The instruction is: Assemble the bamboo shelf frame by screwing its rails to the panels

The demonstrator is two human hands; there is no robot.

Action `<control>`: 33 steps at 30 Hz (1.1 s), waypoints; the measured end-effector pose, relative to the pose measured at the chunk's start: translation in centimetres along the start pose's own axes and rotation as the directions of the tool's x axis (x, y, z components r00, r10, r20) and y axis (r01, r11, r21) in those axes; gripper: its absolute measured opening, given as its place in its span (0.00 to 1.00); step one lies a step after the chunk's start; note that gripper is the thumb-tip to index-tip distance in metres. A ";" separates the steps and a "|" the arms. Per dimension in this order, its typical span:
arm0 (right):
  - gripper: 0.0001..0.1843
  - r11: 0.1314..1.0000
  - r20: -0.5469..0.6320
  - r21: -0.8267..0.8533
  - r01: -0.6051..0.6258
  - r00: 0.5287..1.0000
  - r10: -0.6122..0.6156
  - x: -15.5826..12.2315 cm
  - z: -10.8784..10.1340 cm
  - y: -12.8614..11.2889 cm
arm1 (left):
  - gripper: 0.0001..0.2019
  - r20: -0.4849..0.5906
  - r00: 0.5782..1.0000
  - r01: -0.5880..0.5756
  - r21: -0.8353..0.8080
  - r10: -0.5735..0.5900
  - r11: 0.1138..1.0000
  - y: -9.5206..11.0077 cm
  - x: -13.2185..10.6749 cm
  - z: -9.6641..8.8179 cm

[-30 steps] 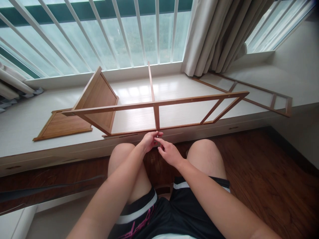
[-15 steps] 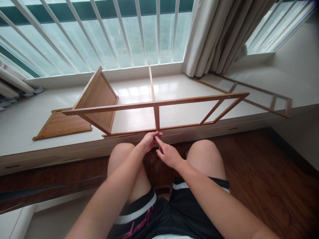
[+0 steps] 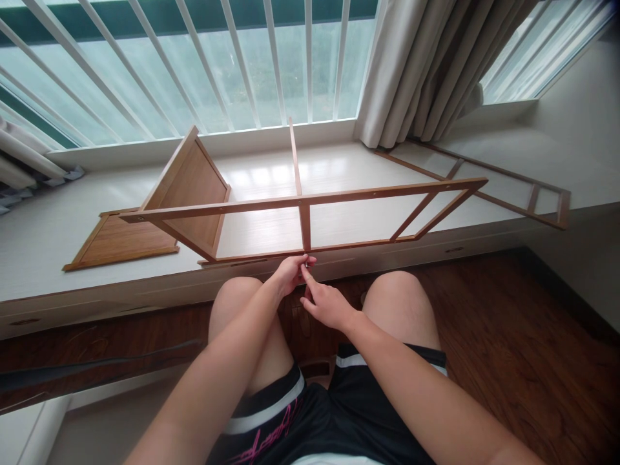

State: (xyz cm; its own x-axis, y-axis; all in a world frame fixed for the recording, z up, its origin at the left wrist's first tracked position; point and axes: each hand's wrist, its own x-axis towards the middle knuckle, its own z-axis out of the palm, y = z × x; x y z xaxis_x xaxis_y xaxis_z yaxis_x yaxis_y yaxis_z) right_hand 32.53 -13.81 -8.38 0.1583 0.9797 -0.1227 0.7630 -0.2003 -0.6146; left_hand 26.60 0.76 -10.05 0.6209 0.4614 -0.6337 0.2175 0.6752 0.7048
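A wooden shelf frame lies on its side across the white window ledge, its lower rail at the ledge's front edge. My left hand sits just below that rail at the middle upright, fingers pinched on something small I cannot make out. My right hand is beside it, index finger stretched up to touch the same spot, the other fingers curled. Both hands hover between my knees.
A wooden shelf panel lies flat on the ledge at the left, with another panel tilted up inside the frame. A second ladder-like side frame lies at the right. Curtain hangs behind; dark wood floor is below.
My right hand has shifted slightly lower and left, its index finger now reaching up to my left fingertips. The frame has not moved.
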 end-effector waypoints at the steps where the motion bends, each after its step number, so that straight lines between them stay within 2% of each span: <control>1: 0.41 0.999 -0.009 0.007 -0.037 0.999 0.037 0.0 0.0 -0.1 | 0.11 0.001 1.000 0.003 0.002 -0.003 1.000 0.0 0.0 0.0; 3: 0.42 0.998 0.012 0.027 -0.052 0.999 0.051 0.0 -0.1 -0.1 | 0.11 0.003 1.000 0.001 -0.007 -0.001 1.000 0.0 0.0 0.0; 7: 0.42 0.997 0.108 0.049 0.056 0.992 -0.061 -0.1 -0.1 -0.2 | 0.10 -0.006 1.000 -0.005 -0.009 0.005 1.000 0.0 0.0 0.0; 11: 0.45 0.997 0.040 0.069 -0.043 0.998 0.040 -0.1 0.2 -0.1 | 0.11 -0.003 1.000 0.001 0.022 -0.001 1.000 0.0 0.0 -0.1; 16: 0.44 0.992 0.122 0.093 0.089 0.987 -0.100 0.0 0.4 0.0 | 0.11 -0.003 1.000 -0.002 0.027 0.002 1.000 0.0 0.1 -0.2; 20: 0.45 0.999 0.020 0.043 -0.011 1.000 0.010 0.0 0.2 0.1 | 0.12 0.008 1.000 -0.001 0.034 0.001 0.999 -0.1 0.2 -0.3; 21: 0.45 0.999 0.027 0.050 -0.009 1.000 0.008 0.0 0.2 0.1 | 0.12 0.011 1.000 -0.002 0.035 0.002 0.999 -0.1 0.3 -0.3; 24: 0.46 0.993 0.126 0.070 0.092 0.987 -0.100 -0.1 0.1 0.0 | 0.11 0.007 1.000 -0.006 0.036 0.006 0.999 -0.2 0.4 -0.4; 25: 0.45 0.993 0.131 0.068 0.097 0.986 -0.105 -0.1 0.1 0.0 | 0.11 0.008 1.000 -0.008 0.038 0.008 0.999 -0.2 0.4 -0.4; 29: 0.45 0.997 0.036 0.079 -0.012 0.999 0.009 0.1 0.1 0.1 | 0.11 0.013 1.000 -0.020 0.040 0.020 0.999 -0.2 0.4 -0.4; 33: 0.47 0.993 0.109 0.082 0.088 0.989 -0.097 0.2 0.1 0.1 | 0.10 0.015 0.999 -0.037 0.025 0.037 0.999 -0.3 0.4 -0.4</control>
State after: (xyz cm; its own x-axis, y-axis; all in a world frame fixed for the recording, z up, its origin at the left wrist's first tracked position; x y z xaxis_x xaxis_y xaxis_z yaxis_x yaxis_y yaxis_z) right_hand 32.54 -13.67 -8.53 0.0144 0.9891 -0.1466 0.7199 -0.1120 -0.6850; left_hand 26.52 1.00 -10.66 0.6399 0.4771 -0.6024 0.2129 0.6431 0.7356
